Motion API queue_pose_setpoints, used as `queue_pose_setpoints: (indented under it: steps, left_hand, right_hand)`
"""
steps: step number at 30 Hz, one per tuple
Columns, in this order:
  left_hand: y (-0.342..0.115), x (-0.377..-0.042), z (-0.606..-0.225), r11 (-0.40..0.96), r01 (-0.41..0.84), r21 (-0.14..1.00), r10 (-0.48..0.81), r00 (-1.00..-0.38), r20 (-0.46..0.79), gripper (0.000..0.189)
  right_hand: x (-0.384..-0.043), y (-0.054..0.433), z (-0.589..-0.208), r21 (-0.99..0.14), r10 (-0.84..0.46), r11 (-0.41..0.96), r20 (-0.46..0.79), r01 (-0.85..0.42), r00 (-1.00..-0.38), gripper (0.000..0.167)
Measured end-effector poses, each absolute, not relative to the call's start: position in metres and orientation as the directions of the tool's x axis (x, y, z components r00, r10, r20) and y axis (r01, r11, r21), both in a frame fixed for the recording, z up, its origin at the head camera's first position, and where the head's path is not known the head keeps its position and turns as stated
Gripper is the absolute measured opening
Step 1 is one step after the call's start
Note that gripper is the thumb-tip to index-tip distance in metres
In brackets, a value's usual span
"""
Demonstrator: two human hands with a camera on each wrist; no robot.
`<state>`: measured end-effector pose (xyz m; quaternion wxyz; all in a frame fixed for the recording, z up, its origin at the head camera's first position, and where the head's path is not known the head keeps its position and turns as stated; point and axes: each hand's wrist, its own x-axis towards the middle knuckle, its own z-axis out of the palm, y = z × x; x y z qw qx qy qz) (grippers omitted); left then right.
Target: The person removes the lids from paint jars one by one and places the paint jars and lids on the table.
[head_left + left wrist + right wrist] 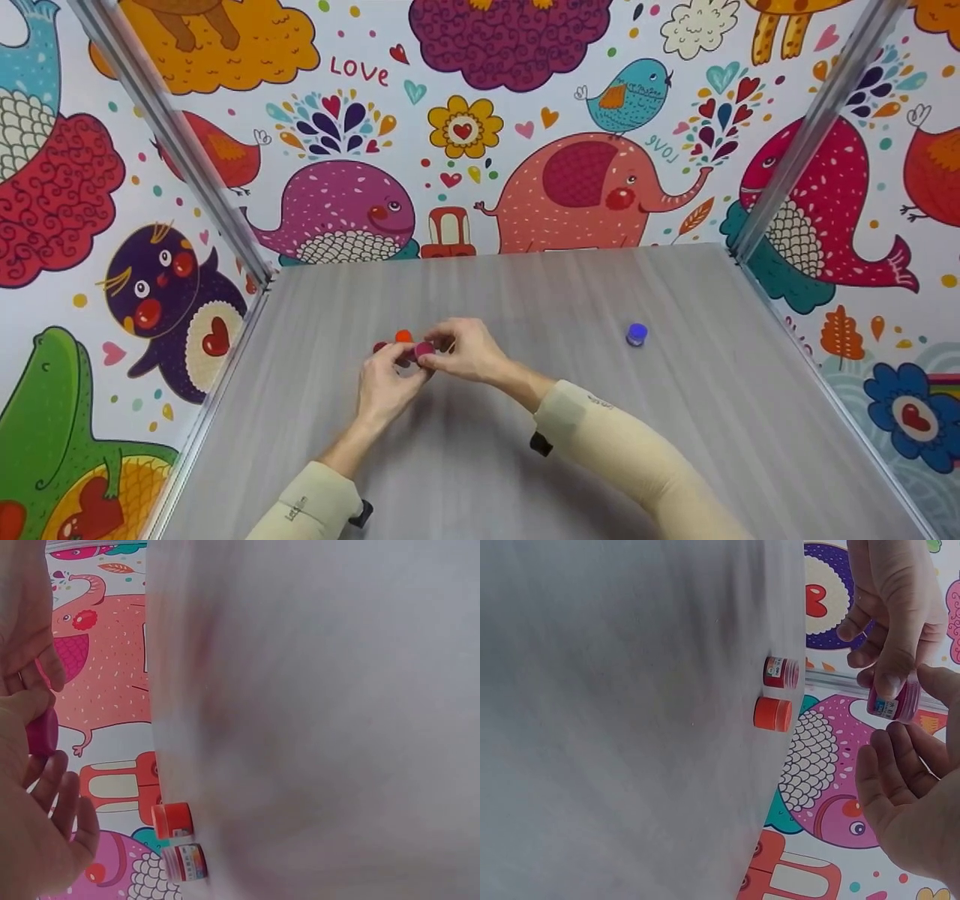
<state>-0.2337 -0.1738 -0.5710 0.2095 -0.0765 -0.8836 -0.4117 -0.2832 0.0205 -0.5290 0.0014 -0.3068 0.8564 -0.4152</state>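
A small magenta paint jar [424,350] with a label on its side is held up between both hands over the table. My left hand [390,386] grips its body, thumb pressed on the label in the right wrist view. From the other side my right hand [469,352] pinches the ridged lid end [909,701] between thumb and fingers. Just behind the left fingers, an orange jar [772,714] and a dark red jar [781,672] stand side by side on the table, partly covered by that hand in the head view.
A blue-purple jar [637,334] stands alone on the right side of the grey wood-grain table [480,465]. Walls with cartoon animal prints [574,195] border the table at the back and both sides, with metal rails [814,142] along the corners.
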Motion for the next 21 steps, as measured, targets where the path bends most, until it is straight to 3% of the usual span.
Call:
queue_pose_setpoints:
  steps: [21]
  left_hand:
    - [-0.161,-0.237,-0.57,0.627,0.347,0.697,0.013,-0.9,0.436,0.025]
  right_hand:
    - [-0.279,0.036,-0.53,-0.704,-0.501,0.463,0.293,-0.538,-0.814,0.025]
